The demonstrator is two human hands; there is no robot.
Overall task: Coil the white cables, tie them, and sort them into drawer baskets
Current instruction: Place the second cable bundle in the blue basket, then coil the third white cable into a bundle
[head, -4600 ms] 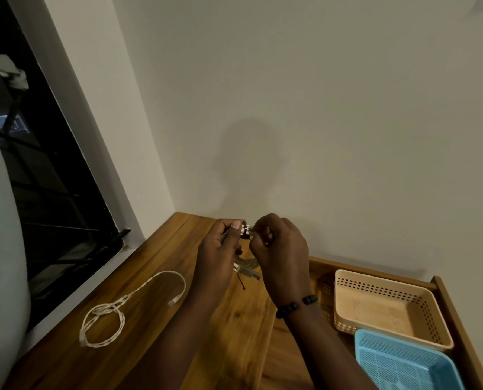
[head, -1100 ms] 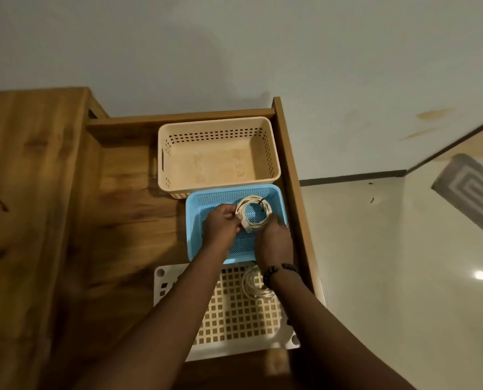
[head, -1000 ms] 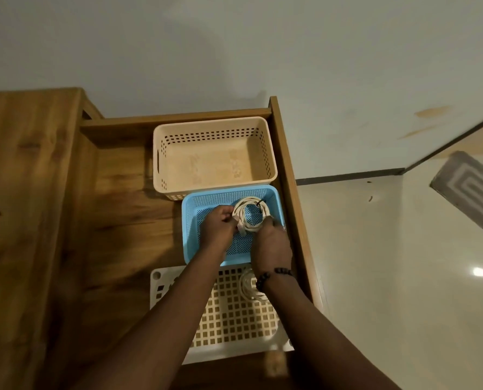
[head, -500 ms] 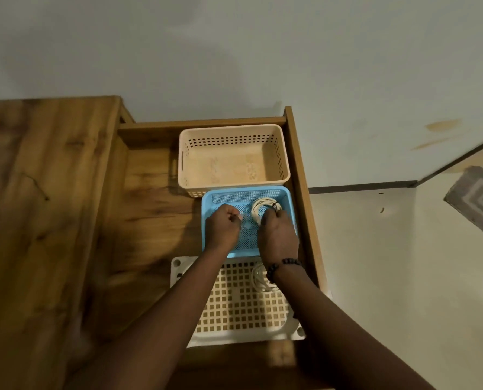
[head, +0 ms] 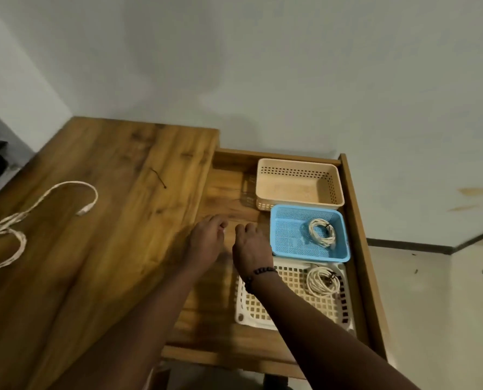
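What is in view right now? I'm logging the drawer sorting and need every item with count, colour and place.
Coiled cable: 1, white, tied, in the blue basket.
Second coiled cable: 1, white, tied, in the white basket.
Loose cable: 1, white, uncoiled on the desk top, left.
Tie: 1, dark, on the desk top.
Blue basket: 1, middle of the drawer.
Beige basket: 1, holds nothing, back of the drawer.
White basket: 1, front of the drawer.
Drawer: 1, wooden, pulled open.
Desk top: 1, wooden.
Bracelet: 1, dark beads, right wrist.
Left hand: holds nothing, over the drawer.
Right hand: holds nothing, beside the blue basket.
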